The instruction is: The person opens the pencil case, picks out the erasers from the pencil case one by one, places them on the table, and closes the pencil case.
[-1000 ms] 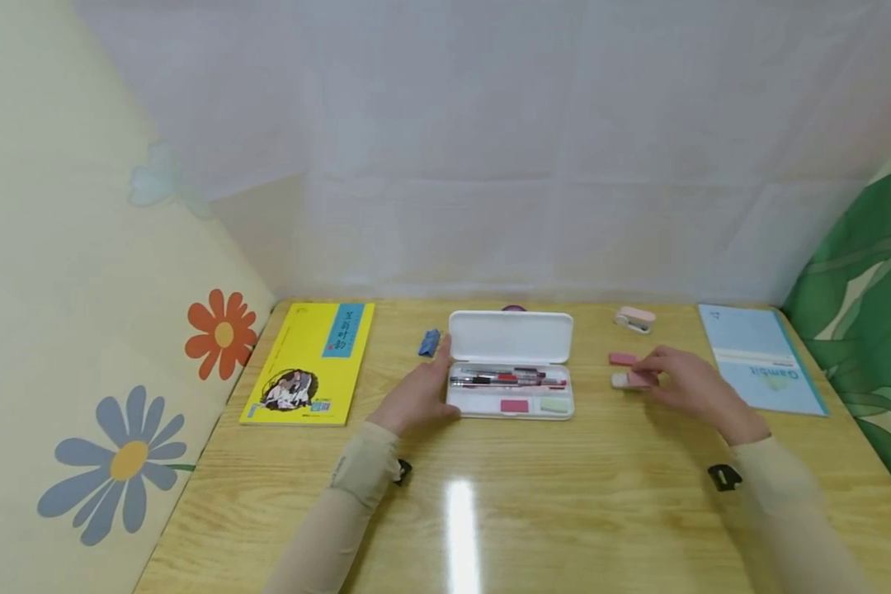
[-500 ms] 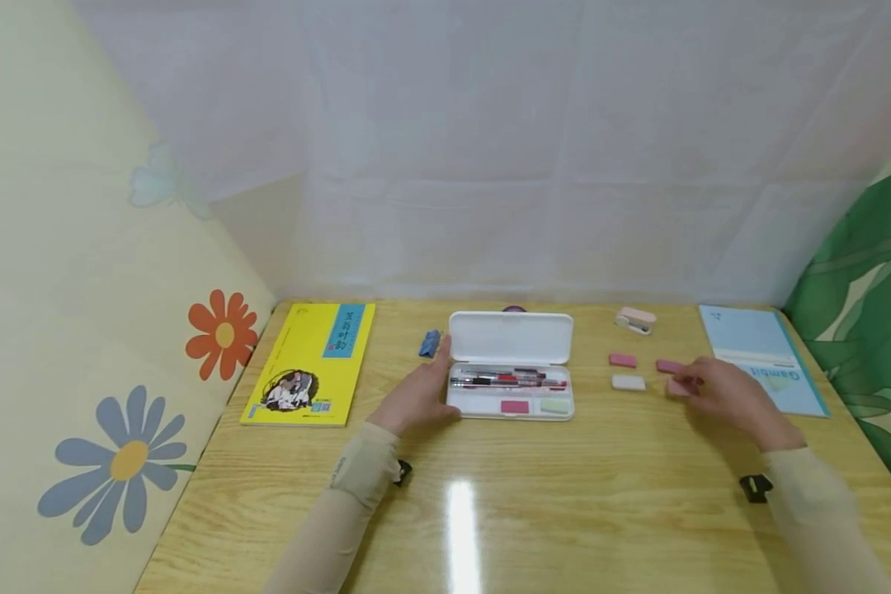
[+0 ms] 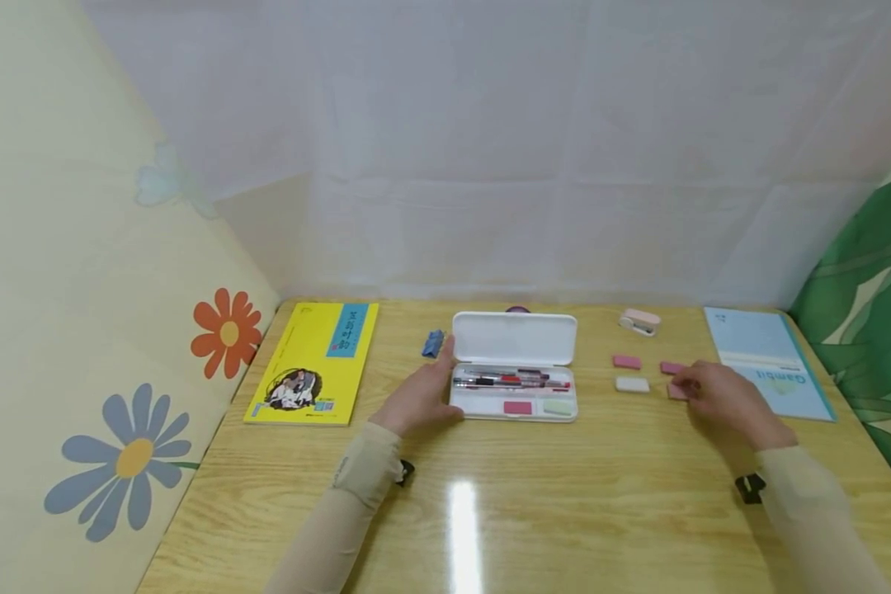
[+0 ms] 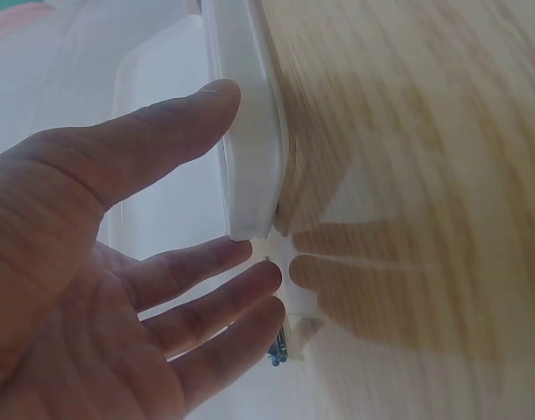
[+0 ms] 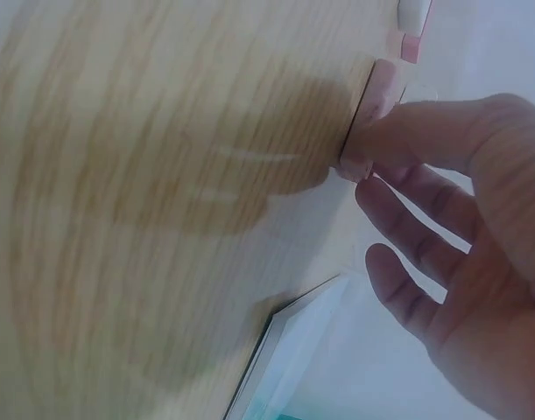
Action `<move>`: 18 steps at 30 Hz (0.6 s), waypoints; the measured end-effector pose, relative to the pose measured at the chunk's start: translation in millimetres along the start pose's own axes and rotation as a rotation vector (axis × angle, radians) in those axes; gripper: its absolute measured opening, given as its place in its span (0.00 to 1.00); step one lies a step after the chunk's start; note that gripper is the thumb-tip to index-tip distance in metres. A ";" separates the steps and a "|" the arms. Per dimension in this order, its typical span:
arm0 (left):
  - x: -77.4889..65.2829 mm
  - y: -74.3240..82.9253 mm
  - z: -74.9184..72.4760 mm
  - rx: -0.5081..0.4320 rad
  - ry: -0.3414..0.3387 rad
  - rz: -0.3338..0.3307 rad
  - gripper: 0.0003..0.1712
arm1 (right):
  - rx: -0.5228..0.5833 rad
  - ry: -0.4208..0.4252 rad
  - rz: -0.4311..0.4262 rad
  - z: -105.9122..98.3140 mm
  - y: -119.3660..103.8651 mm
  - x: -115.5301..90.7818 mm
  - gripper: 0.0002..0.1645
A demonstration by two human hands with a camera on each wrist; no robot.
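Note:
A white pencil case [image 3: 515,338] lies open at the middle of the table, holding several pens, a pink eraser [image 3: 517,407] and a pale green eraser [image 3: 558,407]. My left hand [image 3: 419,398] rests at its left end, thumb against the side wall [image 4: 255,140] and fingers extended near the corner. Off to the right, my right hand [image 3: 729,403] pinches a light pink eraser [image 5: 376,96] between thumb and fingers, low over the wood. Just behind it lies a darker pink eraser [image 3: 671,367]. A white eraser [image 3: 632,384] and another pink eraser [image 3: 627,361] are to its left.
A pale pink stapler [image 3: 640,322] sits behind the erasers, and a light blue notebook [image 3: 775,379] lies at the right. On the left are a yellow book [image 3: 304,355] and a small blue object [image 3: 433,343]. Something purple [image 3: 517,309] peeks out behind the case lid.
My right hand has shifted right with the light pink eraser, uncovering the white eraser and a darker pink one, and then stays nearly still. My left hand keeps its place at the case.

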State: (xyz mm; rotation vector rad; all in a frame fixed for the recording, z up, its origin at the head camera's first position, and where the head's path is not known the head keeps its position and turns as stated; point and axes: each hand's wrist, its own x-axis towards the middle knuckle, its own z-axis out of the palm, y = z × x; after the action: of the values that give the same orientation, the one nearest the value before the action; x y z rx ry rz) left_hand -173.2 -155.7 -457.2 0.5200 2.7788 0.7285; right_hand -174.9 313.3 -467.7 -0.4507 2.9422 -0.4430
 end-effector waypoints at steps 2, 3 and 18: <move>-0.5 0.2 0.1 0.000 0.000 -0.001 0.72 | -0.005 0.000 -0.005 0.2 0.3 1.0 0.15; -0.5 0.3 0.2 -0.001 0.002 0.000 0.72 | -0.006 -0.001 -0.010 0.3 0.4 1.6 0.15; -2.8 3.7 -1.5 -0.006 0.007 0.000 0.72 | -0.078 0.167 -0.106 -10.8 -23.6 1.9 0.19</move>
State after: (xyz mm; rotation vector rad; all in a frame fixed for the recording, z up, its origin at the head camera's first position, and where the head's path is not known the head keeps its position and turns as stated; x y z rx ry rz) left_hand -170.1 -154.4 -453.7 0.5168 2.7823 0.7392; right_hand -172.2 294.0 -450.5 -0.6105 3.1159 -0.3962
